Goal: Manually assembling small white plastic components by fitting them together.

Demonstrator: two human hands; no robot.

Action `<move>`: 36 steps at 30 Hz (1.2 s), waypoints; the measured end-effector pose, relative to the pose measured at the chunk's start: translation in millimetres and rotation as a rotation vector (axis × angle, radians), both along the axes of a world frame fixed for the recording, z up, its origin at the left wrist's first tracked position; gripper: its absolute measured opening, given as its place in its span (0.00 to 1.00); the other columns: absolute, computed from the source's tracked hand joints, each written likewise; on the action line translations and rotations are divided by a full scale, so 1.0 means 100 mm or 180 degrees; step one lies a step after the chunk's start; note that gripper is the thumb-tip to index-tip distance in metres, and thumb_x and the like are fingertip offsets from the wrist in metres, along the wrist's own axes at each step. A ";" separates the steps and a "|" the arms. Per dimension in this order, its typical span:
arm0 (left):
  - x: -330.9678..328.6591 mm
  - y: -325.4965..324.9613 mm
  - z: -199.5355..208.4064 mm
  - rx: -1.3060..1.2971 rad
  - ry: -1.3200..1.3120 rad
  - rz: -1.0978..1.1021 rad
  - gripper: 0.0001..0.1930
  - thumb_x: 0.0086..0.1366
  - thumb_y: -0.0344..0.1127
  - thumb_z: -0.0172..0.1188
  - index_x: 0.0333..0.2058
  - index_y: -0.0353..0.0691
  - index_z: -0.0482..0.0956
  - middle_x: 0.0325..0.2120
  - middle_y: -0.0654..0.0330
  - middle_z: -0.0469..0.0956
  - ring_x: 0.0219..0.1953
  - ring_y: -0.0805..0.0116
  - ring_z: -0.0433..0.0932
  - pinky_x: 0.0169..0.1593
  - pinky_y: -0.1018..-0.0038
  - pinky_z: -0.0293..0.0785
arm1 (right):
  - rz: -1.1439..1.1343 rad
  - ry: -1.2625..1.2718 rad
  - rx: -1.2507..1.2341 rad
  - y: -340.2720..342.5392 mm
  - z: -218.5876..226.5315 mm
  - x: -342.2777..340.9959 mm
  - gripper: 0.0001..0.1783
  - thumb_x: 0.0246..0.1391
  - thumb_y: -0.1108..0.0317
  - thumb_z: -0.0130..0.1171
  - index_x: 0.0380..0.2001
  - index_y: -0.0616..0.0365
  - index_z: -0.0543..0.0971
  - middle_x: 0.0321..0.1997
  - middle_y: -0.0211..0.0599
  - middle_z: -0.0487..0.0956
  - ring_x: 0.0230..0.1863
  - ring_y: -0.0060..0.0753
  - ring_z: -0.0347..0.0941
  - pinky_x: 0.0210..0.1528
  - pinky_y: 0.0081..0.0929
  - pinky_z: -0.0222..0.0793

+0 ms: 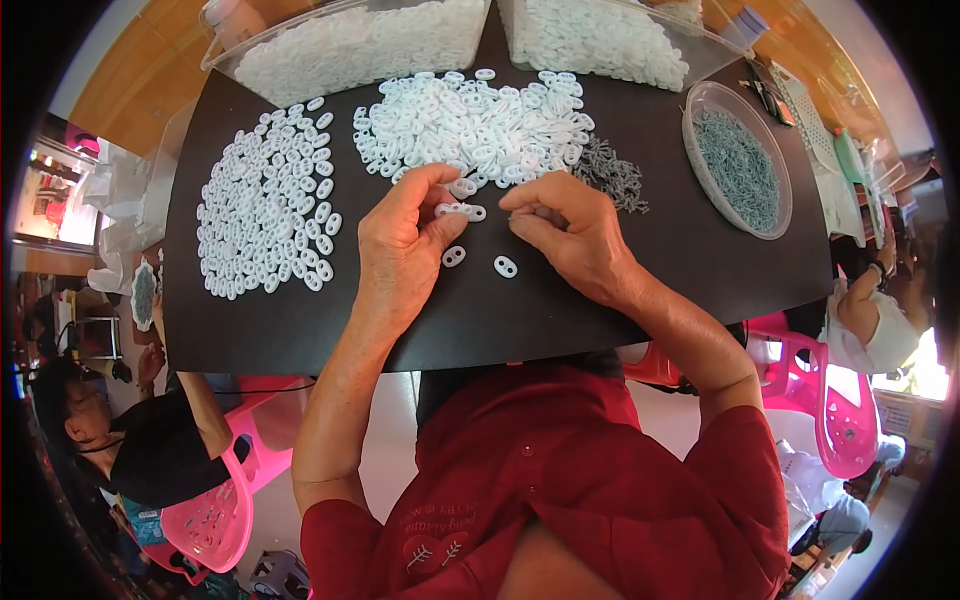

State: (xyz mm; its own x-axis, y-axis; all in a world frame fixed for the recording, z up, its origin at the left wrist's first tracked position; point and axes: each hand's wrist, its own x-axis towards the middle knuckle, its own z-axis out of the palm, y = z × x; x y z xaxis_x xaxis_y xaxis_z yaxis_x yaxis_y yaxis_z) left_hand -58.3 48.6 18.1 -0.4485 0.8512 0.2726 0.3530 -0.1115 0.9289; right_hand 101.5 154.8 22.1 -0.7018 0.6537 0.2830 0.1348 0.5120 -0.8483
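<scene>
My left hand [405,235] is closed in a pinch, thumb and forefinger on a small white oval plastic piece with two holes [462,211]. Another such piece lies by the forefinger tip, at the near edge of a big heap of white oval pieces [470,125]. Just to the right, my right hand [575,230] has its thumb and fingers pressed together; whatever is between them is too small to make out. Two loose ovals, a left one [453,257] and a right one [506,267], lie on the dark table below my hands.
White ovals [265,205] are spread at the left. A dark grey pile of small screw-like parts [610,175] lies behind my right hand, with a round clear tub [784,205] of similar parts farther right. Clear bins [285,95] line the back. Other people sit on both sides.
</scene>
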 end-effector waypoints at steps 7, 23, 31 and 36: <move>0.10 0.00 0.06 -0.0029 0.0224 0.0012 0.21 0.49 0.16 0.62 0.44 0.38 0.74 0.27 0.61 0.74 0.30 0.74 0.74 0.33 0.78 0.72 | 0.0322 -0.0493 -0.0612 -0.03 0.14 -0.17 0.07 0.50 0.75 0.57 0.35 0.63 0.79 0.22 0.26 0.74 0.26 0.12 0.66 0.28 0.16 0.63; 0.00 -0.06 0.00 0.0149 0.1972 0.0308 0.12 0.44 0.19 0.63 0.31 0.37 0.78 0.25 0.57 0.74 0.30 0.60 0.74 0.33 0.67 0.70 | 0.0108 -0.0204 -0.1743 0.01 0.08 -0.10 0.07 0.44 0.76 0.58 0.29 0.67 0.79 0.23 0.28 0.77 0.25 0.13 0.68 0.28 0.13 0.62; 0.21 -0.20 0.08 0.0068 -0.1073 0.0076 0.07 0.58 0.25 0.61 0.37 0.32 0.79 0.28 0.61 0.78 0.28 0.76 0.74 0.32 0.82 0.70 | 0.0284 0.0033 -0.2039 -0.11 0.22 -0.13 0.06 0.46 0.76 0.58 0.30 0.66 0.79 0.24 0.28 0.78 0.25 0.13 0.68 0.28 0.14 0.63; 0.22 -0.20 0.08 -0.0015 -0.2755 0.0038 0.07 0.58 0.28 0.62 0.34 0.29 0.78 0.25 0.57 0.78 0.23 0.74 0.73 0.28 0.83 0.68 | 0.0164 0.0102 -0.0567 -0.24 0.14 -0.11 0.04 0.48 0.78 0.58 0.30 0.63 0.80 0.25 0.28 0.76 0.25 0.16 0.67 0.26 0.18 0.63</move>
State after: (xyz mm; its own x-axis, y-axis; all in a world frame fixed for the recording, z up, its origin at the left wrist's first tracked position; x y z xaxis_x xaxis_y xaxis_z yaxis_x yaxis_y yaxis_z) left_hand -36.6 28.8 25.9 -0.5055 0.8454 -0.1726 -0.4776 -0.1076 0.8720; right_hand 90.2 131.3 36.1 -0.7282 0.6588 0.1890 0.0836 0.3590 -0.9296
